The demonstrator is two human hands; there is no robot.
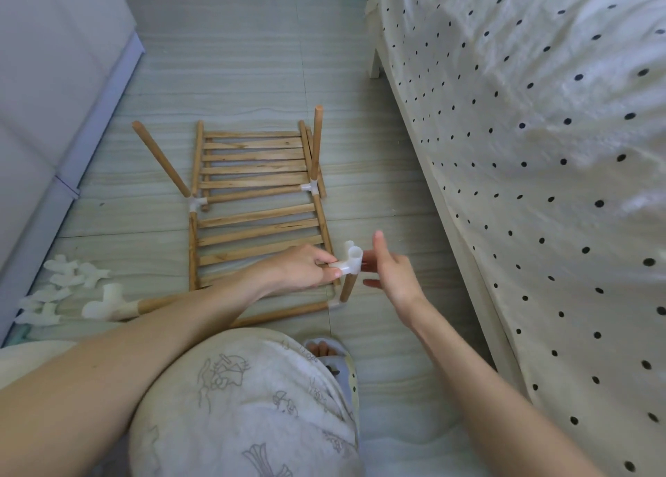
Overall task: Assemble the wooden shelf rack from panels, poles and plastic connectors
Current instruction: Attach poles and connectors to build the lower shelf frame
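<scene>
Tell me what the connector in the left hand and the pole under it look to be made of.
Connector: seemingly plastic, milky white, slightly translucent, smooth moulded sockets. Pole: seemingly wood, light brown with visible grain and a matte, apparently unpainted surface.

Head cam, wide-angle, looks fwd and down, close over floor [252, 62]

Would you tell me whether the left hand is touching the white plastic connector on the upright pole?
Touching. The head view shows the left hand pinching one arm of the white connector.
</scene>
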